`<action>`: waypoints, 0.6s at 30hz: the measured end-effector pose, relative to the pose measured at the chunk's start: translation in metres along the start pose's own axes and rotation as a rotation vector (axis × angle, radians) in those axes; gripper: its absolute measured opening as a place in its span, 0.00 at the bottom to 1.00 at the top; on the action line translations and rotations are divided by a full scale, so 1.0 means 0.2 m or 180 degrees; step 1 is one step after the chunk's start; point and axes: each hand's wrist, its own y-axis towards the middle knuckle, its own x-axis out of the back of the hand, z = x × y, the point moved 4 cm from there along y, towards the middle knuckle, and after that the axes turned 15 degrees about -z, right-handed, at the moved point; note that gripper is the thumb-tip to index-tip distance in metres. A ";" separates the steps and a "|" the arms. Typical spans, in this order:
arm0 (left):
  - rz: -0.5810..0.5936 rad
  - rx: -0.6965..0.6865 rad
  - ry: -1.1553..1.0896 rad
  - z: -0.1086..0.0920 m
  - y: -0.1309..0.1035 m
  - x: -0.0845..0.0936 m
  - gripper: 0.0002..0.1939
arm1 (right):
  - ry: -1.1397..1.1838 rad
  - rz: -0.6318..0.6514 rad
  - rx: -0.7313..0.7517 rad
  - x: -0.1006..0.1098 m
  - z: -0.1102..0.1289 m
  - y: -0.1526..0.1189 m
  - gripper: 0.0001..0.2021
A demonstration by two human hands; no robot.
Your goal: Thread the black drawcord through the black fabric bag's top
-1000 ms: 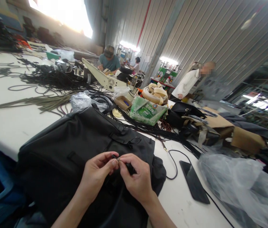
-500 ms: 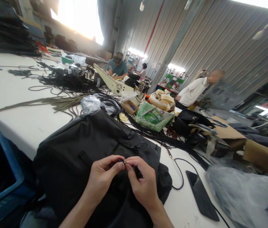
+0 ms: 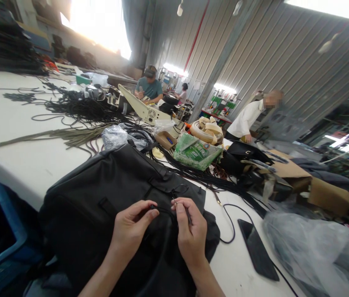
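Observation:
A black backpack [image 3: 100, 181] lies on the white table in front of me, under both hands. My left hand [image 3: 133, 227] pinches a small black piece [image 3: 153, 206] between thumb and forefinger; it looks like the end of a black cord. To the right, a short gap away, my right hand [image 3: 191, 229] has thumb and fingertips closed on a thin item with a metal-looking tip [image 3: 173, 199]. Its exact kind is too small to tell. A loop of black cord [image 3: 181, 189] shows on the bag just beyond the right fingertips.
A phone [image 3: 257, 249] with a cable and a clear plastic bag [image 3: 313, 243] lie at the right. Black cords [image 3: 78, 107], a green-and-white sack [image 3: 196, 152] and a small cardboard box [image 3: 166, 140] are beyond. A blue crate [image 3: 20, 235] stands at the left. Several people are farther back.
My hands were touching at the fingertips and have come apart, the right one moving rightward. A person in white at the back has lowered an arm toward the table.

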 end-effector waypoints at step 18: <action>-0.0259 0.0645 0.0386 0.10 0.01 0.04 0.27 | -0.3358 -0.0983 -0.0101 0.97 -0.25 0.01 0.14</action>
